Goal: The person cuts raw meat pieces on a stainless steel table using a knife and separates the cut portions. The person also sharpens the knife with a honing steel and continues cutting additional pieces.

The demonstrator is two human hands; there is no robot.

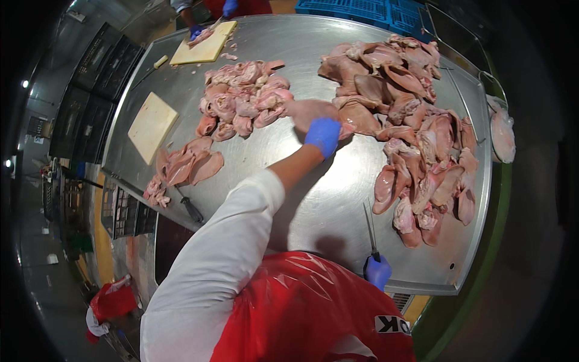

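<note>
My left hand (322,136), in a blue glove, reaches over the middle of the steel table (289,181), closed on a flat pink piece of meat (310,110) between two piles. My right hand (377,271), also gloved, grips a long knife (371,238) by its black handle near the front edge, blade pointing away from me. The large meat pile (386,90) covers much of the table's right side. A pile of smaller, crumpled pieces (241,93) lies left of my left hand. More flat pieces (190,163) lie at the left, beside a black-handled tool (192,208).
Cream cutting boards (151,127) lie on the left side. At the far end, a co-worker's gloved hands (196,33) work on meat. Blue crates (350,12) stand beyond the table; dark crates (90,72) are stacked left. Another person in red (111,304) is at lower left.
</note>
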